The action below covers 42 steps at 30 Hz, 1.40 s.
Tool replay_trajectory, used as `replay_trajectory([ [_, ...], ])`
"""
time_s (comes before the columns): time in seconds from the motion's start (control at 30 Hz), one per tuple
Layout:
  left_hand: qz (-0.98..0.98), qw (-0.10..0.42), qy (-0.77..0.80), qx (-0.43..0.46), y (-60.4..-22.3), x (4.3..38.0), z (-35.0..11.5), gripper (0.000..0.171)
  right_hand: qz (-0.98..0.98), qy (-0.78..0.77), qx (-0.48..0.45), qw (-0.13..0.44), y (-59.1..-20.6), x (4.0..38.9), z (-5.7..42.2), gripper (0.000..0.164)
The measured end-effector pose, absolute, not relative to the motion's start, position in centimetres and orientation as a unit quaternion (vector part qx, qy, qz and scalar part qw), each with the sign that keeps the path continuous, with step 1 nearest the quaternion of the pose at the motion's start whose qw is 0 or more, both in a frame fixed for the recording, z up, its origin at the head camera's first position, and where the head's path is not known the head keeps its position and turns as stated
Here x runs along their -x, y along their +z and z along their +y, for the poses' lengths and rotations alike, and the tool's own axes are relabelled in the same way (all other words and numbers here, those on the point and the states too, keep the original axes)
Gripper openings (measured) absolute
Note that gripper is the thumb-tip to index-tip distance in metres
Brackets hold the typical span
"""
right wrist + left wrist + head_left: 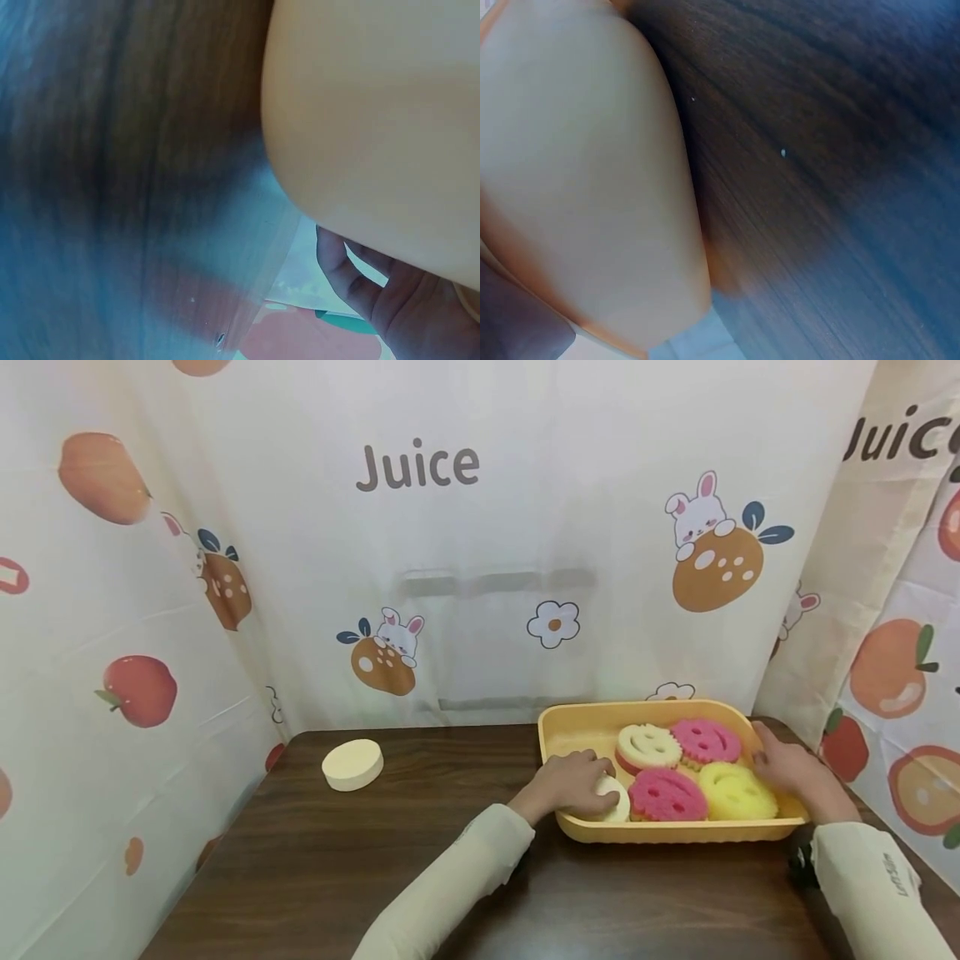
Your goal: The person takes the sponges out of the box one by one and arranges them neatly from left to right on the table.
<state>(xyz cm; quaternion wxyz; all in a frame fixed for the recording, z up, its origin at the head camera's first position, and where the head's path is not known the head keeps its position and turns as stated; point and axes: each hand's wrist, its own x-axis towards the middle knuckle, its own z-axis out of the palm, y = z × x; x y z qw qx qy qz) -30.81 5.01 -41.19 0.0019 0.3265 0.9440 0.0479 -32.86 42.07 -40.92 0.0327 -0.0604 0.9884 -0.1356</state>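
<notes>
A yellow plastic tray (551, 731) stands on the right part of the table. Inside its near left corner, my left hand (572, 782) has its fingers curled over a cream round disc (617, 800), probably a sponge, partly hidden. My right hand (797, 770) grips the tray's right rim; in the right wrist view, fingers (334, 262) reach up to the tray's outer wall (375, 135). Also in the tray are smiley-face sponges: a cream one (648, 746), a pink one (707, 741), another pink one (667, 795) and a yellow one (738, 792).
Another cream disc (352, 765) lies on the dark wooden table (360, 868), far left of the tray. Fruit-and-rabbit printed curtains (480, 535) hang behind the table and at both sides. The tray's wall (585, 165) fills much of the left wrist view.
</notes>
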Motion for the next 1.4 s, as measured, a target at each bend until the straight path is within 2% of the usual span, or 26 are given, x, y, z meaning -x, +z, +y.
replay_trajectory([
  [0.37,0.946,-0.004,0.053,-0.318,-41.12,31.04,5.00,0.041,0.989,-0.133,0.055,0.029,-40.94,32.95,42.03,0.068],
  [1.07,0.932,-0.035,0.132,-0.334,-41.50,31.12,4.29,0.030,0.990,-0.124,0.060,0.031,-40.99,33.09,41.97,0.067],
  [1.4,0.913,-0.075,0.184,-0.356,-41.61,31.06,4.07,0.027,0.991,-0.120,0.053,0.033,-40.87,32.89,41.94,0.067],
])
